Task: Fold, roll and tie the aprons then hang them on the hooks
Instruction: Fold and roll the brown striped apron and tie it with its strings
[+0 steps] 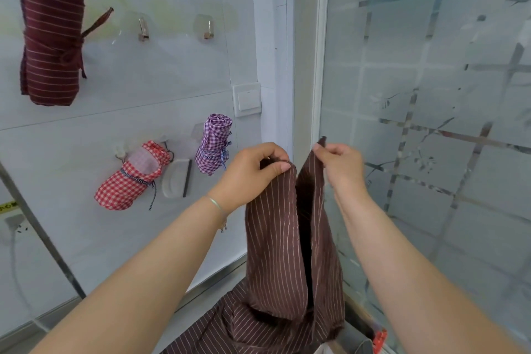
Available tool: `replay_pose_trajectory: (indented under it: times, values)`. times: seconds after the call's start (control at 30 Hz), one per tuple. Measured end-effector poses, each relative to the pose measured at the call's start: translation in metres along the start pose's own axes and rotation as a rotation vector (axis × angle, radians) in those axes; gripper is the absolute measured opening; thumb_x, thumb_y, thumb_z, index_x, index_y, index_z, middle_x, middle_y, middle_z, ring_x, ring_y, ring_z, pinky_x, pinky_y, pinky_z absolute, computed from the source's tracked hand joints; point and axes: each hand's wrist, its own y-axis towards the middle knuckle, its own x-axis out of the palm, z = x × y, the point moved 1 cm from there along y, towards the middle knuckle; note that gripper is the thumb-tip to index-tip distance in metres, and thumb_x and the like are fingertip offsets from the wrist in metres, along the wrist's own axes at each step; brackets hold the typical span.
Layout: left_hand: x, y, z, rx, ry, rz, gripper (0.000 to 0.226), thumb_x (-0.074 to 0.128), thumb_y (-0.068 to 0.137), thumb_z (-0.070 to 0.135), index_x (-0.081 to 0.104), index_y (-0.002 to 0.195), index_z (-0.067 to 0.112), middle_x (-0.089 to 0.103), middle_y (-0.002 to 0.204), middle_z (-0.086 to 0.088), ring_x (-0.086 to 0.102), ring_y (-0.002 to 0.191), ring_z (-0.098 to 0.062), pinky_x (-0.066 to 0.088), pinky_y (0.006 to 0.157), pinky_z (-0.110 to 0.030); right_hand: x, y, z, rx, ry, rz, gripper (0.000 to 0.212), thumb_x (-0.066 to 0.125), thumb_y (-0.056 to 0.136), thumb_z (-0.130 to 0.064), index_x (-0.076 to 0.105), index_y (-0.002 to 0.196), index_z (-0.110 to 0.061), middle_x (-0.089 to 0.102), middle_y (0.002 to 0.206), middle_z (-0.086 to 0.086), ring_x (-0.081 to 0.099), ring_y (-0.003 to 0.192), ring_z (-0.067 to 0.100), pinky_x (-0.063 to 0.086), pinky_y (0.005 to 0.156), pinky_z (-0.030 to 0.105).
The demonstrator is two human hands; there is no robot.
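Brown pinstriped cloth, an unfolded apron (275, 238), hangs between two raised hands. The left hand (253, 172) pinches one top edge between thumb and curled fingers; the right hand (340, 165) pinches the other top edge just beside it, leaving a dark open fold between the two grips. Below the grips the fabric drops and bunches at the bottom of the frame. Left of the grips, on the white tiled wall (115, 112), hang three rolled and tied aprons: a purple gingham roll (214, 145) nearest, a red gingham roll (132, 178) farther out, and a maroon striped roll (51, 40) high up. Two bare hooks (143, 29) sit above, well apart from the hands. A light switch (247, 99) lies just above the left grip. Frosted glass (431, 95) stands right of the right hand.
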Motion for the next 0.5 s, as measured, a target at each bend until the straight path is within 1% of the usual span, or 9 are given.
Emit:
replay_pose_trajectory:
  times: [0.03,0.1,0.13,0.17,0.23,0.3,0.37,0.43,0.5]
  values:
    - [0.0,0.002,0.003,-0.031,-0.03,0.002,0.014,0.065,0.09,0.013,0.065,0.083,0.024,0.066,0.079,0.013,0.06,0.073,0.002,0.05,0.073,-0.017,0.002,-0.005,-0.003,-0.047,-0.091,-0.034,0.013,0.072,0.085,-0.023,0.064,0.075,-0.02,0.065,0.076,-0.006,0.059,0.069,0.008,0.047,0.066,0.022]
    - [0.0,0.005,0.006,-0.076,-0.08,0.027,0.007,0.065,0.09,0.015,0.066,0.086,0.02,0.069,0.082,0.006,0.061,0.074,-0.003,0.052,0.074,-0.023,0.008,-0.017,-0.008,-0.058,-0.1,-0.151,0.008,0.071,0.086,-0.021,0.068,0.079,-0.019,0.067,0.074,-0.009,0.06,0.066,0.001,0.045,0.059,0.013]
    - [0.001,0.006,0.007,-0.093,-0.109,0.045,0.004,0.065,0.09,0.015,0.066,0.087,0.017,0.07,0.084,0.001,0.062,0.074,-0.005,0.052,0.076,-0.026,0.01,-0.023,-0.008,-0.023,-0.057,-0.224,0.008,0.067,0.089,-0.017,0.069,0.081,-0.019,0.069,0.073,-0.008,0.062,0.064,0.001,0.047,0.055,0.014]
    - [0.001,0.007,0.007,-0.108,-0.14,0.064,0.002,0.065,0.09,0.014,0.065,0.088,0.014,0.07,0.084,-0.003,0.061,0.074,-0.008,0.052,0.076,-0.028,0.012,-0.03,-0.008,0.024,0.014,-0.298,0.012,0.063,0.092,-0.012,0.07,0.084,-0.017,0.07,0.075,-0.005,0.064,0.064,0.003,0.05,0.054,0.017]
    - [0.003,0.007,0.007,-0.129,-0.183,0.084,0.004,0.065,0.09,0.013,0.063,0.088,0.011,0.069,0.083,-0.008,0.06,0.071,-0.01,0.051,0.073,-0.03,0.014,-0.041,-0.009,0.081,0.143,-0.391,0.016,0.056,0.095,-0.006,0.07,0.092,-0.01,0.073,0.079,0.003,0.068,0.065,0.009,0.057,0.06,0.023]
    - [0.003,0.006,0.005,-0.134,-0.177,0.083,0.005,0.066,0.089,0.014,0.063,0.088,0.011,0.069,0.085,-0.013,0.06,0.072,-0.015,0.053,0.074,-0.036,0.013,-0.045,-0.009,0.056,0.165,-0.399,0.015,0.056,0.096,-0.008,0.071,0.095,-0.009,0.075,0.082,0.006,0.07,0.069,0.012,0.059,0.067,0.026]
    - [0.003,0.006,0.004,-0.138,-0.172,0.079,0.007,0.067,0.089,0.016,0.064,0.088,0.01,0.069,0.088,-0.015,0.061,0.075,-0.017,0.053,0.078,-0.04,0.012,-0.047,-0.009,0.015,0.142,-0.401,0.015,0.057,0.095,-0.01,0.072,0.093,-0.013,0.075,0.083,0.005,0.071,0.073,0.014,0.06,0.07,0.028]
    - [0.003,0.006,0.003,-0.152,-0.18,0.085,0.007,0.068,0.088,0.016,0.064,0.089,0.01,0.07,0.088,-0.013,0.061,0.075,-0.015,0.054,0.079,-0.039,0.011,-0.049,-0.009,-0.019,0.117,-0.411,0.018,0.056,0.096,-0.009,0.071,0.09,-0.017,0.075,0.082,0.003,0.071,0.075,0.014,0.059,0.07,0.026]
    - [0.003,0.004,0.004,-0.161,-0.193,0.096,0.007,0.067,0.089,0.015,0.064,0.089,0.009,0.07,0.086,-0.01,0.06,0.072,-0.012,0.053,0.075,-0.036,0.011,-0.051,-0.009,-0.045,0.095,-0.4,0.02,0.056,0.096,-0.009,0.071,0.088,-0.019,0.075,0.081,0.001,0.072,0.076,0.012,0.058,0.071,0.023]
